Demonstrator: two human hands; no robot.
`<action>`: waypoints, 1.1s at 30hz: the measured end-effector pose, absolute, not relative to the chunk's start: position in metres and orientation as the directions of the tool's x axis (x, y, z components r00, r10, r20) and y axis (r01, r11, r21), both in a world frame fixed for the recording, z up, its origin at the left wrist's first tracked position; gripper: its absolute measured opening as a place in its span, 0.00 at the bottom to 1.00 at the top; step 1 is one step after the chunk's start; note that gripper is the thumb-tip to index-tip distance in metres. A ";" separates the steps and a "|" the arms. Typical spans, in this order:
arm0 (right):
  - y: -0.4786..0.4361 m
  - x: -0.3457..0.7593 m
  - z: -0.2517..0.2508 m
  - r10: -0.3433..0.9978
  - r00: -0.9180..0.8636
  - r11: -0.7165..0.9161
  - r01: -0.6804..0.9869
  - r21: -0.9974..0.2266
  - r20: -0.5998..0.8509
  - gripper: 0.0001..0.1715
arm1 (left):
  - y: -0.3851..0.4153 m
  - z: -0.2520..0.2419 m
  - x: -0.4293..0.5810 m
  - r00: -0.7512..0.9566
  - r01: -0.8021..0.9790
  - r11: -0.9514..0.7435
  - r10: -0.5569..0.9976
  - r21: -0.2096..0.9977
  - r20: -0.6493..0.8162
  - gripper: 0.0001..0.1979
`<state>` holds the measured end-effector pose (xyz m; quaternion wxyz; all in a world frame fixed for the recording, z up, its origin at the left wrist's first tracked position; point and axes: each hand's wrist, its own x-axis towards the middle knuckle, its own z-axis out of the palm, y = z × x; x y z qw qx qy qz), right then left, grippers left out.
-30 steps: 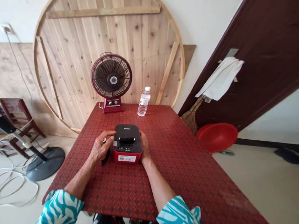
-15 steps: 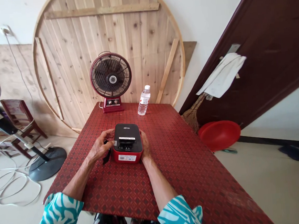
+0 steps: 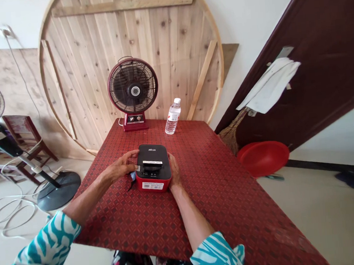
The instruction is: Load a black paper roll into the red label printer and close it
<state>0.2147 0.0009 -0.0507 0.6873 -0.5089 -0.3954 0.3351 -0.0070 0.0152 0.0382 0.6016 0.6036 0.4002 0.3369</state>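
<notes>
A small box-shaped device point(image 3: 152, 167), black on top with a red body and a white label on its front, rests on the red patterned table point(image 3: 217, 178). My left hand point(image 3: 123, 165) is at its left side, thumb on a small grey tab at the edge and fingers reaching along the side. Against the right side lies my right hand point(image 3: 174, 171), gripping the device, its fingers partly hidden behind it. A dark strap with a light blue part point(image 3: 133, 176) hangs beside the left side, below my left hand.
Toward the back of the table stand a red fan point(image 3: 133, 91) and a water bottle point(image 3: 173, 116). A floor fan point(image 3: 59, 190) and chair point(image 3: 27, 136) are at the left. On the floor at the right sits a red basin point(image 3: 263, 158).
My left hand has shifted, its forearm now reaching in more from the left. The strap beneath it shows a light blue part. The whole view has shifted slightly.
</notes>
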 end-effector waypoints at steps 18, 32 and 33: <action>-0.003 0.214 -0.048 0.877 0.446 0.244 -0.099 -0.965 0.176 0.31 | 0.013 0.033 -0.006 0.419 0.115 0.071 0.901 0.991 -0.114 0.52; 0.002 0.215 -0.053 0.869 0.461 0.249 -0.090 -0.964 0.182 0.30 | 0.017 0.043 -0.012 0.430 0.287 -0.123 0.903 0.950 -0.013 0.27; 0.003 0.215 -0.054 0.871 0.459 0.243 -0.092 -0.966 0.175 0.30 | 0.019 0.046 -0.011 0.424 0.317 -0.178 0.905 0.932 0.028 0.24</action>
